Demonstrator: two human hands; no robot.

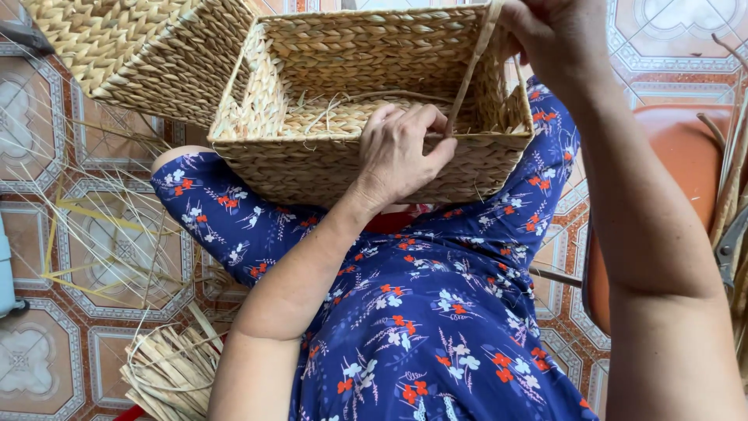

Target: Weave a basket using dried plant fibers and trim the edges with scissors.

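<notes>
We look down on a tiled floor point(670, 47) of patterned terracotta and cream, which fills the edges of the view from nine o'clock round to three. On it we sit in blue floral trousers point(436, 312), spread from the centre down to six o'clock. Across our knees, at twelve o'clock, rests a rectangular woven basket point(312, 168) of pale straw, its open mouth facing us and loose fibres lying on its bottom. A second woven basket point(125, 54) lies tilted at eleven o'clock, touching the first one's far left corner.

At three o'clock an orange seat point(686, 156) shows behind our right arm, with brown cane strips standing along the frame's right edge. At eight o'clock thin yellow straw stalks point(101, 234) lie scattered over the tiles, and at seven o'clock sits a bundle of flat dried leaves point(167, 374).

Our left hand point(405, 152) sits on the basket's near rim at the centre, fingers curled over the edge and thumb and fingertips pinched on the lower end of a flat straw strand point(467, 78). The strand runs taut from that pinch up toward one o'clock, where our right hand point(557, 35) is closed around its upper end above the basket's far right corner. The two hands are well apart, joined only by the strand. At the right edge we see part of a dark metal tool, too cut off to identify.
</notes>
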